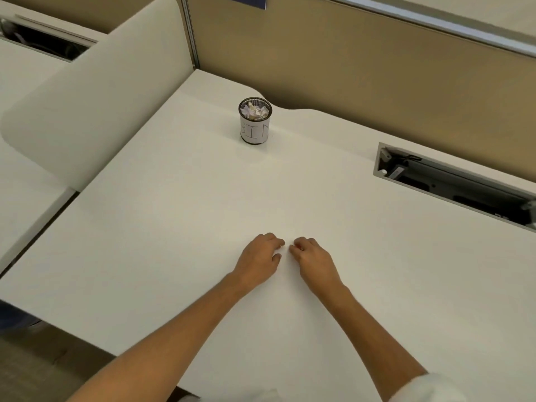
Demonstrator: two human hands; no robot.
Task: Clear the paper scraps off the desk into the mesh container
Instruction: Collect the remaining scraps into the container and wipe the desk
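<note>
A round black mesh container [255, 131] with a white label reading "BIN" stands upright near the back of the white desk [162, 227]. Crumpled paper scraps [254, 111] fill its top. Both my hands rest palm down on the desk near the middle front, fingertips almost touching each other. My left hand [259, 261] has its fingers curled loosely, and so does my right hand [311, 261]. I see nothing held in either hand, and no loose scrap shows on the desk surface.
A cable slot [452, 184] is cut into the desk at the right rear. A tan partition wall [362, 62] runs behind the desk. A cream divider panel [95, 91] stands at the left, with a neighbouring desk beyond it.
</note>
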